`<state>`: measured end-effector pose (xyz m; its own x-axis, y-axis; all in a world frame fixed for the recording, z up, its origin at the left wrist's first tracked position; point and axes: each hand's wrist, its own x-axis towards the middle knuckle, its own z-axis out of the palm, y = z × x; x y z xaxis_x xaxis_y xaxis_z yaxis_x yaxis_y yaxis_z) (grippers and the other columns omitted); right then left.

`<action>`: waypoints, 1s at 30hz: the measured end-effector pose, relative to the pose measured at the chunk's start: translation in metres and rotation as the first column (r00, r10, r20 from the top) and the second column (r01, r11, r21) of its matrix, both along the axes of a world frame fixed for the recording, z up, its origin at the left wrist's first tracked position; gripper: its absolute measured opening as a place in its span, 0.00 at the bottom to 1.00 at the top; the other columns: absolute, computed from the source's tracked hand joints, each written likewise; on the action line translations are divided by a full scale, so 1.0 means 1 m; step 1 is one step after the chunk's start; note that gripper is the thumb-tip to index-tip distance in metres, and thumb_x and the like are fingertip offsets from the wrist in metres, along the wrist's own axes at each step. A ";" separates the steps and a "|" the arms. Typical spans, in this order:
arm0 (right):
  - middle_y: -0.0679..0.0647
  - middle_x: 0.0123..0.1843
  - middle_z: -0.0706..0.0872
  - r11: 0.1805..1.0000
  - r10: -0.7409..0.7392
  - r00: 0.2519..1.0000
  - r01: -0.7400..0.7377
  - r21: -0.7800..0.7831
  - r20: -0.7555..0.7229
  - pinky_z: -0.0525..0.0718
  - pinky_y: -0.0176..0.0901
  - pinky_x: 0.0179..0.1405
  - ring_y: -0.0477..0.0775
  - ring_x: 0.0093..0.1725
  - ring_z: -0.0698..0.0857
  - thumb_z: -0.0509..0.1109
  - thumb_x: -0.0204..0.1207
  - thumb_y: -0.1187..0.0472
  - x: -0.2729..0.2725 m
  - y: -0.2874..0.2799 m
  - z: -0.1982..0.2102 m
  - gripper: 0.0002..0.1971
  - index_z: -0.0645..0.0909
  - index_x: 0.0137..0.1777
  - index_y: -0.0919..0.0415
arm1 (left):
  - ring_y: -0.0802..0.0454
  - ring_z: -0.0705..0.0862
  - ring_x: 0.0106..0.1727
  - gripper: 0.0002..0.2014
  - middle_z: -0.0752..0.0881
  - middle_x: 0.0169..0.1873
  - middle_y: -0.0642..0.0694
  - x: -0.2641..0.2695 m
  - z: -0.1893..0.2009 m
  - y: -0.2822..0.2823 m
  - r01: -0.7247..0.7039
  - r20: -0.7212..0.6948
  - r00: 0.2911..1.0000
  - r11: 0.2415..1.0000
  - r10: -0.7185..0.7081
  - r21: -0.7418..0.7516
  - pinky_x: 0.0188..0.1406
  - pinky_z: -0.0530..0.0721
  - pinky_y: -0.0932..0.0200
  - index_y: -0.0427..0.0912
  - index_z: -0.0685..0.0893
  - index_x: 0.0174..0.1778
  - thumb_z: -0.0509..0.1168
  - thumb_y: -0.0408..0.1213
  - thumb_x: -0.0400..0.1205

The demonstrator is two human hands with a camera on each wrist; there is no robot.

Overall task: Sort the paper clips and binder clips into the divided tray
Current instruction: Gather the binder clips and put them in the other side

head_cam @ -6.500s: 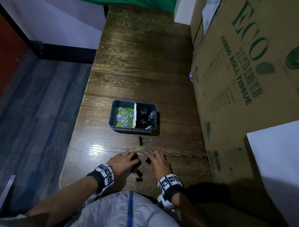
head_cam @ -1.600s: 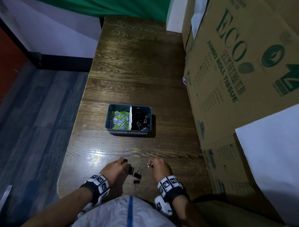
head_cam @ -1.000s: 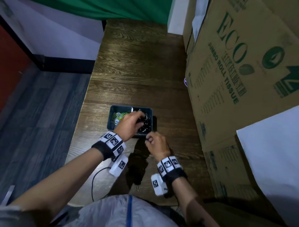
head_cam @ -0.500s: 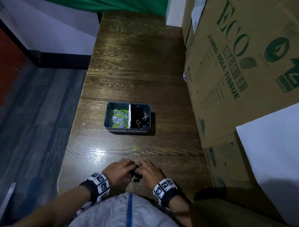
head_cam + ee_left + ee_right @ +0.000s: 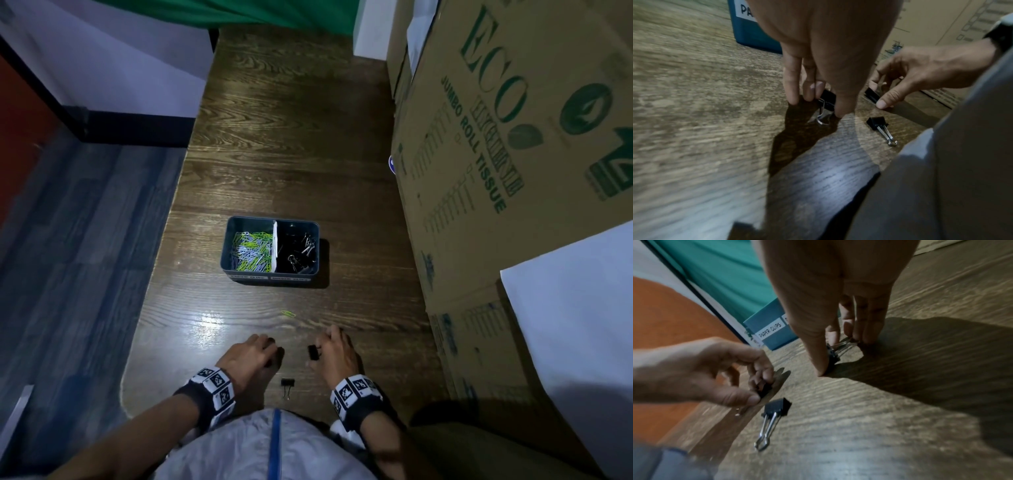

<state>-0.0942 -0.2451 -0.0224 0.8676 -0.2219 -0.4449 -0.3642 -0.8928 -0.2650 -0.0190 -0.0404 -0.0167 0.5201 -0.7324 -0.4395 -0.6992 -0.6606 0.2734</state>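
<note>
With each hand's fingers pinching a black binder clip low on the surface, left hand [image 5: 251, 354] and right hand [image 5: 337, 353] risk a slippery clip springing loose before reaching the tray [image 5: 270, 275]'s right compartment.

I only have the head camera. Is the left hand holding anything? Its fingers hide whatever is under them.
Observer: Yes. The left hand pinches a black binder clip, wire handles toward the wrist.
Operator: How does the right hand grip its one?
Observer: The right hand pinches the other binder clip, thumb on the black body.
Operator: Which tray half is for paper clips?
Observer: The tray has a front label on its left half reading PAPER CLIPS.
</note>
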 end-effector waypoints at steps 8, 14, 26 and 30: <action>0.52 0.51 0.87 0.994 -0.103 0.995 0.103 0.031 -0.006 0.86 0.51 0.51 0.55 0.53 0.85 0.73 0.76 0.52 -0.007 -0.007 0.008 0.06 0.82 0.51 0.48 | 0.49 0.83 0.34 0.14 0.83 0.38 0.47 0.012 0.041 -0.003 0.046 0.178 0.984 0.987 -0.017 -0.156 0.17 0.78 0.59 0.46 0.81 0.47 0.58 0.47 0.71; 0.47 0.45 0.88 0.987 -0.143 0.988 0.147 0.069 -0.054 0.86 0.48 0.47 0.52 0.46 0.87 0.74 0.76 0.51 -0.008 -0.008 0.014 0.07 0.79 0.47 0.47 | 0.53 0.77 0.41 0.15 0.78 0.50 0.47 0.080 0.093 -0.048 -0.087 0.293 0.935 0.930 0.200 -0.358 0.29 0.73 0.62 0.44 0.77 0.57 0.70 0.43 0.77; 0.47 0.53 0.81 0.962 -0.244 0.970 0.239 0.135 0.021 0.83 0.42 0.48 0.48 0.50 0.83 0.71 0.79 0.60 0.044 -0.019 0.060 0.06 0.79 0.50 0.46 | 0.50 0.84 0.41 0.10 0.83 0.44 0.49 0.041 0.071 -0.039 0.240 0.262 0.951 0.925 -0.164 -0.295 0.31 0.81 0.59 0.47 0.80 0.50 0.61 0.41 0.74; 0.48 0.50 0.85 0.941 -0.254 0.948 0.196 0.275 0.193 0.77 0.29 0.37 0.47 0.48 0.86 0.72 0.79 0.66 0.096 -0.025 0.100 0.07 0.82 0.54 0.54 | 0.48 0.80 0.56 0.23 0.80 0.64 0.46 -0.002 0.038 -0.018 0.472 0.160 0.879 0.867 -0.450 -0.156 0.43 0.85 0.55 0.52 0.71 0.69 0.58 0.48 0.77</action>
<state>0.0018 -0.2704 0.0775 0.8906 -0.3300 -0.3130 -0.4539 -0.6887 -0.5654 -0.0213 -0.0586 0.0209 0.1411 -0.9627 -0.2309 -0.9452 -0.2004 0.2579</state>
